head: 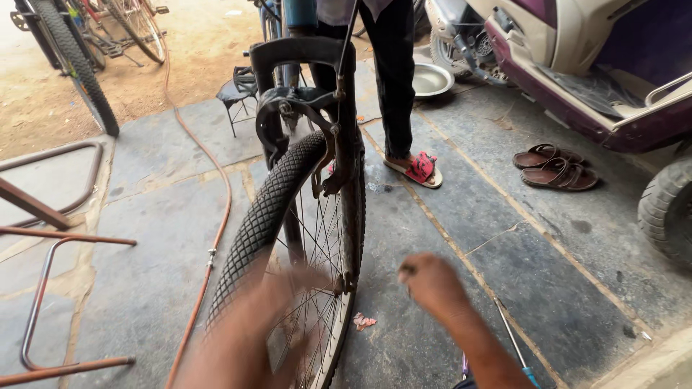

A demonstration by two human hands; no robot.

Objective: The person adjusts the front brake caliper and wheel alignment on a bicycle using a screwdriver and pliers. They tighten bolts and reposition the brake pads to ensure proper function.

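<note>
A bicycle front wheel (270,209) with a knobby black tyre stands upright in a black fork (303,54) right before me. My left hand (288,288) is blurred, at the tyre and spokes low on the wheel; its grip is unclear. My right hand (429,281) hovers right of the wheel near the axle, fingers curled, perhaps pinching something small and dark.
A person in dark trousers (393,79) and red sandals stands behind the bicycle. Brown sandals (555,169) lie by a purple scooter (598,65). An orange hose (216,216) crosses the stone floor. A metal bowl (430,78), small stool (238,94) and rusty frames (43,238) are nearby.
</note>
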